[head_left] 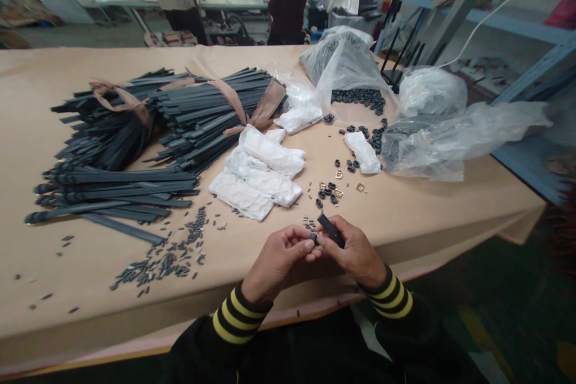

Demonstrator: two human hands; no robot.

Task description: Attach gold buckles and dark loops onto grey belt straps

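Note:
My left hand point(285, 252) is closed, its thumb and fingertips pinching a small black piece point(313, 238) near the table's front edge. Close beside it, my right hand point(353, 249) is wrapped round a short black bar-like piece point(330, 230), whose exact kind I cannot make out. The fingertips of both hands meet at the small piece. Just beyond them lie small metal bits point(309, 223), black oval rings point(319, 203) and gold-coloured buckles point(339, 174).
Bundles of black straps point(202, 108) tied with brown cloth lie left, near scattered black bits point(166, 264). White wrapped packets point(258, 174) sit mid-table. Plastic bags point(346, 66), one spilling black rings, stand back right by a blue shelf point(531, 72). Two people point(288, 0) stand behind.

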